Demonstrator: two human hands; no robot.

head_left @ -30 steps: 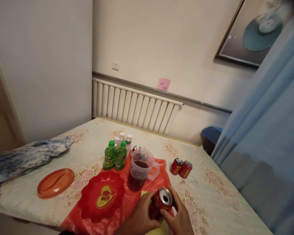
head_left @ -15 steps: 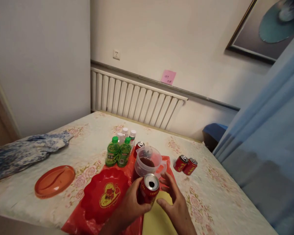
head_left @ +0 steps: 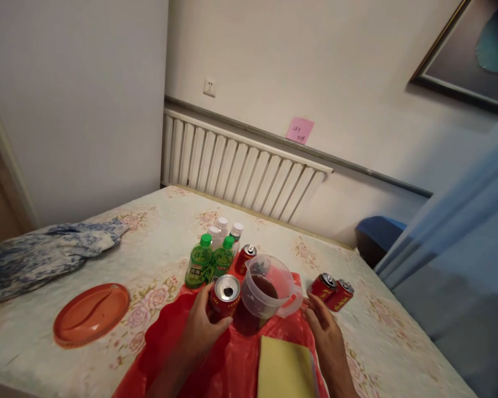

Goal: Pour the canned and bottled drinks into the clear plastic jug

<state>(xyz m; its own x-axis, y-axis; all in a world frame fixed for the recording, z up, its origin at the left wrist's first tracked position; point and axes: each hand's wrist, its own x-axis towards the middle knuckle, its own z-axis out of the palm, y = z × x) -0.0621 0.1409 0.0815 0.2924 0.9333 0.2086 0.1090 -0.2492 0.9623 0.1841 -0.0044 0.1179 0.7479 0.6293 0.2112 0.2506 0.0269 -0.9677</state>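
Left hand (head_left: 201, 331) fingers wrapped round open can (head_left: 226, 294), upright beside jug (head_left: 265, 287); right hand (head_left: 326, 334) fingers loose, empty, near handle.

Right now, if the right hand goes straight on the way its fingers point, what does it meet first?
Probably the pitcher handle: the right hand points up and slightly left, fingertips just short of it. The two cans lie a little to the right; depth is unclear.

Opened can (head_left: 227, 294) in left hand (head_left: 201, 329)
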